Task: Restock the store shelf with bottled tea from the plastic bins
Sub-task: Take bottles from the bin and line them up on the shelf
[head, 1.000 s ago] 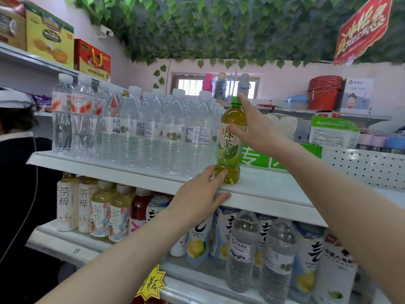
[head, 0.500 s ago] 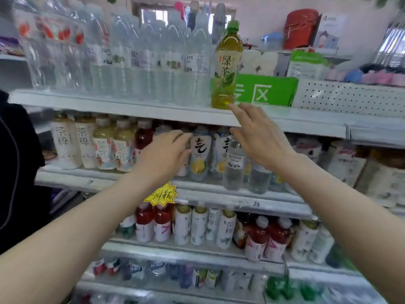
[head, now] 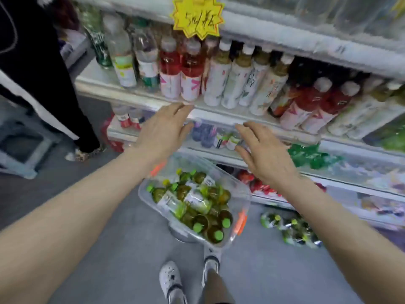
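Note:
A clear plastic bin (head: 237, 195) with orange latches sits low in front of the shelf, holding several green-capped bottles of tea (head: 192, 202) lying in a heap. My left hand (head: 163, 132) and my right hand (head: 263, 154) hover above the bin with fingers spread and nothing in them, in front of the shelf edge (head: 219, 114). The view is blurred by motion.
The shelf row behind my hands carries red and white-labelled bottles (head: 219, 77), under a yellow price star (head: 198, 16). More green-capped bottles in wrap (head: 289, 229) lie on the grey floor at the right. A person in black (head: 37, 69) stands at the left. My shoes (head: 169, 279) show below.
My view has swung down from the top shelf to the bin. Both hands have left the green tea bottle set on the upper shelf and come down, empty, above the bin.

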The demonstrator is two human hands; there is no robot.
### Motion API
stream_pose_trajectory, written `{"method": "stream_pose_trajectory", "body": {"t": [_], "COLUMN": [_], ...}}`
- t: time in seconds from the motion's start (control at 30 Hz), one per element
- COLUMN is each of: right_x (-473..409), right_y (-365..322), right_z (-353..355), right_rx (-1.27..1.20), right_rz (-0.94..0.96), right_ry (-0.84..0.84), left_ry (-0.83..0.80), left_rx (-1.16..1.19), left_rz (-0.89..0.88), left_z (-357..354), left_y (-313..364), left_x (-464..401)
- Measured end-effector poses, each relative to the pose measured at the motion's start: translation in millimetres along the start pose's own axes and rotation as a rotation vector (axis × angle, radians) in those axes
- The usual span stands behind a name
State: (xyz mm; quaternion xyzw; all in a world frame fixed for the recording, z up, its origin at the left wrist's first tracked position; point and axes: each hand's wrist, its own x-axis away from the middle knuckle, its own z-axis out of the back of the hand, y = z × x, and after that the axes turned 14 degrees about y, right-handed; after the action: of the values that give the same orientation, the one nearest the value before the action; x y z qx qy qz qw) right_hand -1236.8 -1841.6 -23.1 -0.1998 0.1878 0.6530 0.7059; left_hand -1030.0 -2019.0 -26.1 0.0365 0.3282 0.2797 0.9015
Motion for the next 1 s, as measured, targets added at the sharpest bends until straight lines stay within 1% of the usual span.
{"method": "stream_pose_trajectory", "body": {"t": [0.17,0.27,0.37,0.47,0.53,0.67,0.8,0.9,1.0], "right_x": [73,105,119,121,118,114,111,102,90], "right_y": [-27,-35,-46,-60,-69,-80,-83,-79,-70], "right_z": [-89,-145,-193,-235,-255,-281,-295,-288,-264], "right_rx": [-0.148,-0.153,-0.185,-0.196,-0.196,-0.180,-0.225,-0.259,-0.315], "right_rz": [-0.114,-0.134,-0.172,-0.141,-0.114,-0.046,-0.024,-0.048,-0.130], "right_ry": [-0.199,-0.321,-0.474,-0.539,-0.551,-0.551,-0.634,-0.657,-0.646], "left_ry": [-0.193,-0.268,-0.332,-0.402,-0.421,-0.439,-0.444,-0.423,-0.477], "left_rx": [0.027,0.029,0.009,0.000,-0.010,-0.023,-0.032,-0.077,-0.136], "left_rz": [0.156,0.264,0.333,0.397,0.402,0.449,0.483,0.450,0.375], "left_z": [-61,-89,-109,-122,-128,-137,-140,-142,-150], "left_y": [-25,-33,-38,-43,-46,-54,-53,-52,-59], "left_x": [97,153,199,228,236,242,240,238,231]}}
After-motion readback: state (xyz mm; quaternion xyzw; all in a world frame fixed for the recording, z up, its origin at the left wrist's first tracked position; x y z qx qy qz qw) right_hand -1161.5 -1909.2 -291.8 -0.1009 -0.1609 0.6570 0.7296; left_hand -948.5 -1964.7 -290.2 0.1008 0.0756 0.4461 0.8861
